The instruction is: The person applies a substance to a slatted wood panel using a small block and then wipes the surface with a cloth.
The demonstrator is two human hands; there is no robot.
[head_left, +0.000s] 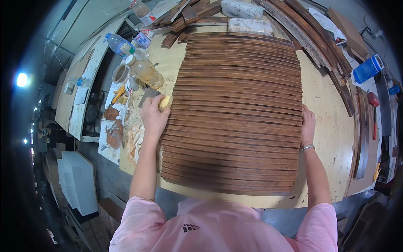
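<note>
A row of dark brown wooden strips (237,90) lies side by side on the pale table, spanning its middle. My left hand (153,115) is at their left ends, fingers closed on a yellow sponge (165,103). Beside those fingers is a flat grey piece (149,96); whether I hold it too, I cannot tell. At the strips' right ends, my right hand (308,125) grips the edge with bent fingers, partly hidden by the hand itself. A dark shadow falls across the nearest strips.
Plastic bottles (145,72) and a round pot (120,74) stand at the left, near stained cloths (135,136). Two wrapped blocks (250,26) and loose boards (310,35) lie at the back. On the right are a blue jug (368,68) and a red-headed mallet (373,100).
</note>
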